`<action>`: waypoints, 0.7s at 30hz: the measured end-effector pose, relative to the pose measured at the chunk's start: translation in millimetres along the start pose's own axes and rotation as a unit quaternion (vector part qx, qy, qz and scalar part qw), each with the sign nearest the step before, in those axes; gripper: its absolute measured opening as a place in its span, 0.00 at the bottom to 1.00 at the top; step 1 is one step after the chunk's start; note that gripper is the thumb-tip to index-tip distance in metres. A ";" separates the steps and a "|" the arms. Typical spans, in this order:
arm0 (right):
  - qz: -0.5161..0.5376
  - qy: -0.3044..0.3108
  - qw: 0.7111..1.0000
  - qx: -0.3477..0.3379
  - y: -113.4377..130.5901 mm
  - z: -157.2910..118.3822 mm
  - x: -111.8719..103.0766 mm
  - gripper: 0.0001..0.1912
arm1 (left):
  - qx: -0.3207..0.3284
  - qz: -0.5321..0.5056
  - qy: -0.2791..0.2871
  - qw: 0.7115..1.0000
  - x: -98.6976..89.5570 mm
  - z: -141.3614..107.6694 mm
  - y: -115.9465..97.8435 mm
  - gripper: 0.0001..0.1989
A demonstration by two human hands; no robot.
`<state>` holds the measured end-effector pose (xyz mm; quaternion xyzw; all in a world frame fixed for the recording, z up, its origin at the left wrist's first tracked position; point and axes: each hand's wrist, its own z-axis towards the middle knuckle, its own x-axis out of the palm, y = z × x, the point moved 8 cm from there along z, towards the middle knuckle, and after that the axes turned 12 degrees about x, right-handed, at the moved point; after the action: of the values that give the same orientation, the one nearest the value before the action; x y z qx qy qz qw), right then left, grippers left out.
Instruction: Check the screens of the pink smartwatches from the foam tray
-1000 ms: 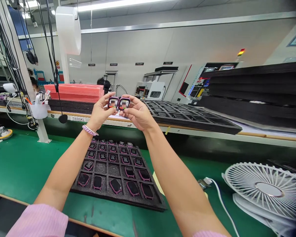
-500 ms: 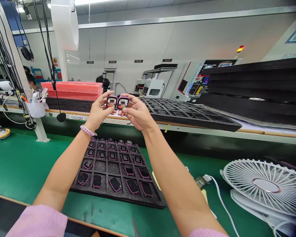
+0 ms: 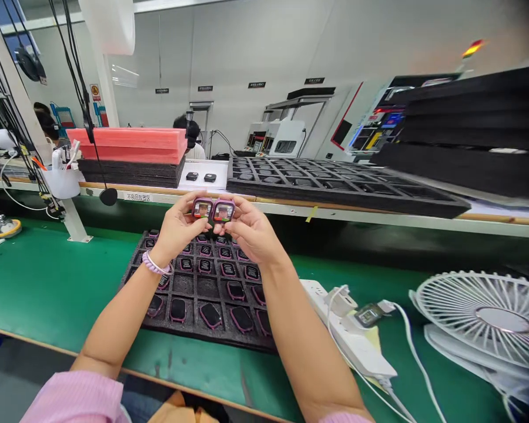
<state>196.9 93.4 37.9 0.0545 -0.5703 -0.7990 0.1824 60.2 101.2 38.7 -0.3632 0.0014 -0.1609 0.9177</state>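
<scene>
My left hand (image 3: 183, 226) grips one purple-framed smartwatch (image 3: 202, 208) by its edge, thumb at the lower corner. Beside it, my right hand (image 3: 249, 229) pinches a second purple smartwatch (image 3: 223, 211). Both lit screens face me and show a picture; the two watches are side by side, at or nearly at touching distance. Below my hands lies a black foam tray (image 3: 183, 285) with rows of purple watches, some screens showing text and others dark. Two pockets near its middle hold no watch. My forearms cover parts of the tray's sides.
A white power strip (image 3: 352, 343) with cables and a small USB meter (image 3: 368, 315) lies right of my arm. Farther right is a white fan (image 3: 489, 320). On the shelf stand pink foam (image 3: 132, 145), another black tray (image 3: 335, 183) and a white box (image 3: 216, 168). A person sits beyond.
Both hands, still holding the two watches, are lower relative to the shelf, uncovering the white box. The view has shifted, and more of the power strip shows.
</scene>
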 end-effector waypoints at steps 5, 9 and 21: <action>0.008 -0.004 1.000 0.011 -15.5 -2.5 -3.0 0.27 | -0.011 0.022 0.010 1.000 -2.7 -8.1 8.6 0.28; 0.012 -0.010 1.000 0.021 -23.8 -0.7 -6.8 0.26 | -0.015 0.023 0.002 1.000 -4.7 -8.9 16.6 0.26; 0.055 0.005 0.998 0.012 -31.4 1.9 -11.4 0.23 | -0.023 0.025 -0.002 0.999 -3.4 -11.0 19.8 0.23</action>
<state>199.7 108.1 7.9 0.0288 -0.5810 -0.7808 0.2282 61.5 108.5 17.0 -0.3846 0.0119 -0.1372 0.9127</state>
